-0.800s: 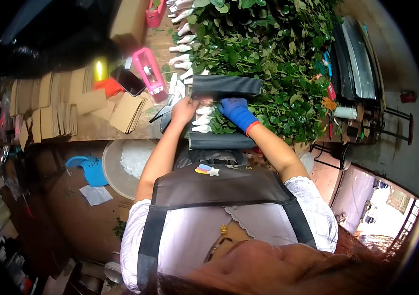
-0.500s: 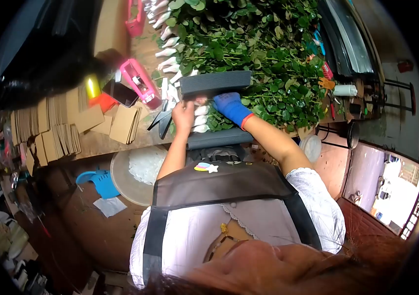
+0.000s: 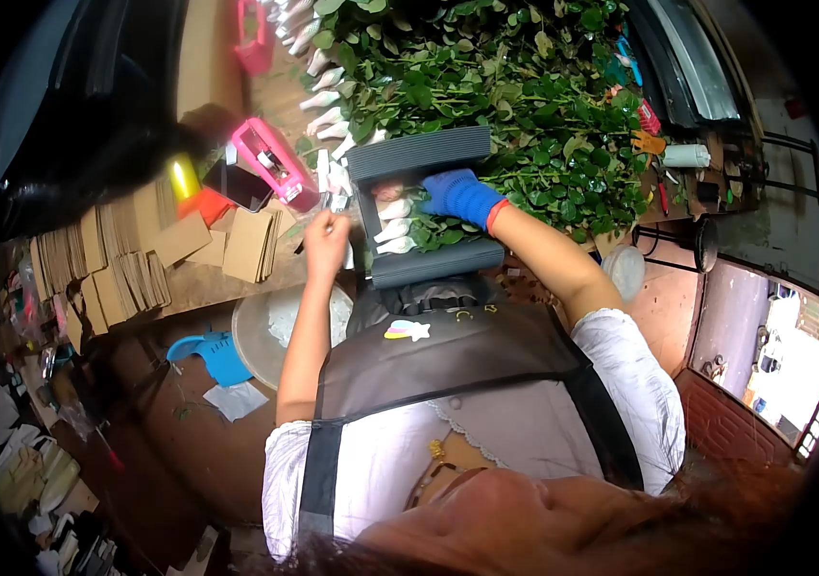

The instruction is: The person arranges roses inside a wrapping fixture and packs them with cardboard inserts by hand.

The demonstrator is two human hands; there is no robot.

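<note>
My right hand [image 3: 464, 200], in a blue knitted glove with a red cuff, is curled over leafy rose stems [image 3: 443, 232] inside a dark ribbed holder [image 3: 419, 154]. Its fingertips are partly hidden in shadow. Just left of the glove lies a pinkish rose head [image 3: 388, 191] without a cover, with white-sleeved rose heads [image 3: 393, 230] below it. My bare left hand [image 3: 327, 235] is closed, left of the holder, beside white sleeves [image 3: 333, 176]. A small greyish thing shows at its fingertips, too blurred to name.
A large pile of leafy roses [image 3: 515, 86] covers the table's far side. On the left are a pink stapler-like tool [image 3: 273, 158], a phone [image 3: 237, 182], a yellow cylinder [image 3: 182, 177] and cardboard pieces [image 3: 248, 245]. A round tub [image 3: 256, 336] and blue dustpan [image 3: 213, 357] are below.
My left hand has left the rose heads and moved left, outside the holder. The black-handled tool seen there before is now mostly out of sight. My gloved right hand stays on the stems.
</note>
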